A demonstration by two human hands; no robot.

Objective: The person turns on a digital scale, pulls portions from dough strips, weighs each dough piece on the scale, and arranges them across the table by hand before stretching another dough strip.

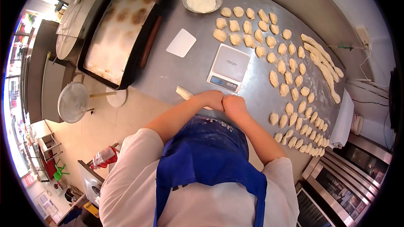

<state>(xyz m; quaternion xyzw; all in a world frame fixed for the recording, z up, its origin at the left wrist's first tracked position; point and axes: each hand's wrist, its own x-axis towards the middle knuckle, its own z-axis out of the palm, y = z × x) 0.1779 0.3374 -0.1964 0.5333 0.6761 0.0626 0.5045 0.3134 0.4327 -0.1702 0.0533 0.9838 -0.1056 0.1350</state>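
A dough rope runs under and through my left hand, its free end sticking out to the left. My left hand is closed round the dough. Pressed against it, knuckle to knuckle, is my right hand, closed too; what its fingers hold is hidden. Just beyond both hands stands a white digital scale with a lit display and a bare platform. A white dough scraper lies flat to its left. Many small dough pieces sit in rows to the right.
Several long dough ropes lie at the table's right side. A bowl of flour is at the back. On the left are a large dark baking tray, a rolling pin and a fan. Ovens stand at lower right.
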